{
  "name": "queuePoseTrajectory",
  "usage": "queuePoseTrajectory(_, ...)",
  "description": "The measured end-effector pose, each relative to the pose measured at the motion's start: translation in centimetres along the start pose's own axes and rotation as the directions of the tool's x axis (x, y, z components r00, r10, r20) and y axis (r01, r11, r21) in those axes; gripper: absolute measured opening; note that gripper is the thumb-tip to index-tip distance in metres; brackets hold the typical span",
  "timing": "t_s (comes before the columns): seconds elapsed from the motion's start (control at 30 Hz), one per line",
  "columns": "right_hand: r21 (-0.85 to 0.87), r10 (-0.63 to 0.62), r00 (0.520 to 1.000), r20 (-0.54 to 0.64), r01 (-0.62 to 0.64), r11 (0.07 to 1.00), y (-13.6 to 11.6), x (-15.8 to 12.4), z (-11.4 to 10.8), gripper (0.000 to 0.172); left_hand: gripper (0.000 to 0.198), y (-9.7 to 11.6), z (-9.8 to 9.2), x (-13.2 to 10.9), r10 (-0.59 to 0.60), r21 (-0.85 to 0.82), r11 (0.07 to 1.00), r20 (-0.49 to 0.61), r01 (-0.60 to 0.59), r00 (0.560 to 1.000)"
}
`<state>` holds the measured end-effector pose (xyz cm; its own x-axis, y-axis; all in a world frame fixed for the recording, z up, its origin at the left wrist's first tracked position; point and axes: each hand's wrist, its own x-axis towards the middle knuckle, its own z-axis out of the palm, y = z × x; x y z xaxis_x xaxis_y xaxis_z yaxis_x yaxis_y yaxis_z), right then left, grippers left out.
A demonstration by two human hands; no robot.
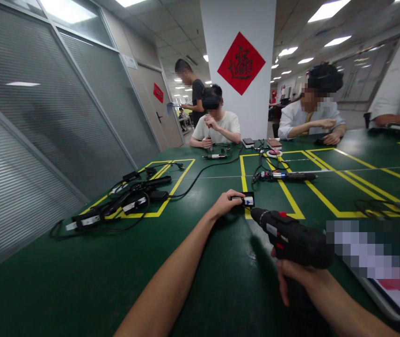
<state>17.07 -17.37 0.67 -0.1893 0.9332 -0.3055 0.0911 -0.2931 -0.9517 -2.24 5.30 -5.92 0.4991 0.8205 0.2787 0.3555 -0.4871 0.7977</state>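
Note:
My right hand point(291, 271) is closed around the handle of a black cordless drill point(294, 236) with red parts. The drill points left and away from me, its bit end close to a small black box point(249, 200) with white and blue contents. My left hand point(227, 204) rests on the left side of that box, fingers bent over its edge. The box lies on the green table point(200, 252), over a yellow tape line. Whether the bit touches the box cannot be made out.
Black devices with cables point(126, 199) lie at the left. Beyond the box is a black and silver tool point(284, 176). A blurred screen device point(385, 276) is at the right front. People sit across the table; one person stands behind.

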Motion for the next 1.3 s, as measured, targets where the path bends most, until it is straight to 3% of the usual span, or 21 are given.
queuePoseTrajectory(0.27,0.021,0.031,0.999,-0.012,-0.030,0.999,-0.3,-0.1,0.1,0.026,0.028,0.4,0.1,0.0,-0.024,0.007,1.000,-0.007,0.024,1.000)
queuePoseTrajectory(0.5,0.012,-0.014,1.000,-0.005,0.014,1.000,-0.2,-0.2,0.2,0.025,0.029,0.1,0.2,0.0,-0.022,-0.007,1.000,-0.031,0.021,0.999)
queuePoseTrajectory(0.87,0.071,0.055,0.998,0.014,-0.056,0.996,1.3,1.2,-0.3,0.027,0.029,0.3,0.3,0.0,-0.010,-0.031,0.999,-0.039,0.009,0.999)
queuePoseTrajectory(1.07,0.035,0.019,1.000,0.006,-0.019,0.999,0.7,0.6,-0.2,0.032,0.029,0.4,0.3,0.0,-0.023,-0.031,0.999,-0.039,0.021,0.999)
queuePoseTrajectory(1.3,0.039,-0.012,0.999,-0.031,0.013,0.999,-0.1,-0.1,0.3,0.026,0.029,0.5,0.3,-0.1,-0.034,-0.024,0.999,-0.046,0.033,0.998)
